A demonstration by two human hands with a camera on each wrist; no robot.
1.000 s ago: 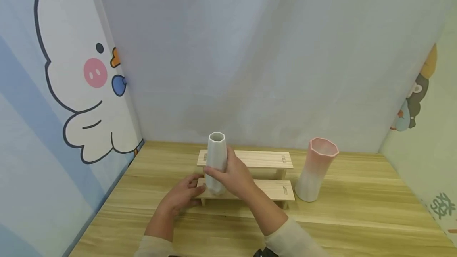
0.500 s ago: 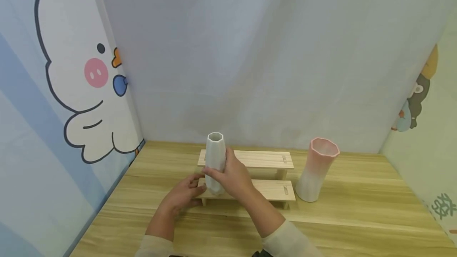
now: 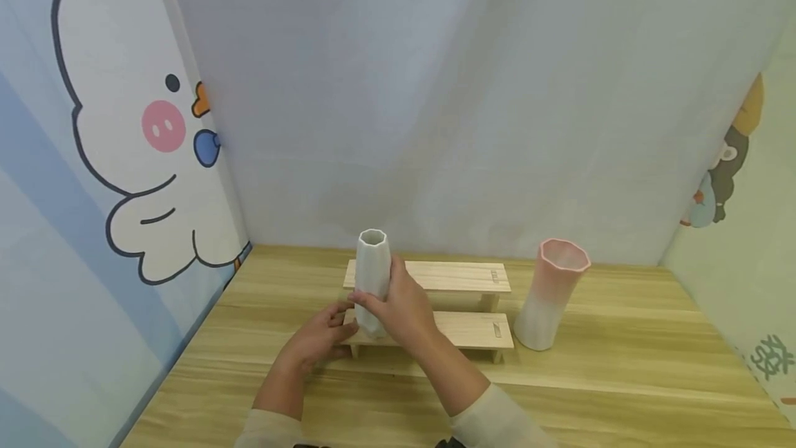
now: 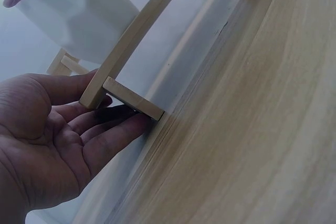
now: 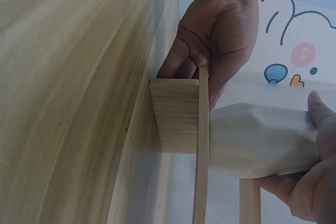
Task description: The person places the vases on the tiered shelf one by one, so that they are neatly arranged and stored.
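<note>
A white faceted vase (image 3: 372, 272) stands upright on the lower step of a two-step wooden rack (image 3: 466, 329), near its left end. My right hand (image 3: 407, 306) grips the vase's middle, thumb across the front and fingers round the far side. My left hand (image 3: 317, 339) holds the left end of the lower step. In the left wrist view its thumb lies by the board's end (image 4: 94, 95), and its fingers reach behind the leg (image 4: 134, 98). The right wrist view shows the vase's base (image 5: 226, 140) against the board.
A pink-and-white vase (image 3: 547, 299) stands on the wooden table (image 3: 622, 379), right of the rack. The rack's upper step (image 3: 457, 276) lies behind the lower one. A grey cloth backdrop (image 3: 435, 123) closes off the back, with printed panels at both sides.
My right hand has shifted the white vase slightly left along the lower step. The left hand keeps its place at the rack's end.
</note>
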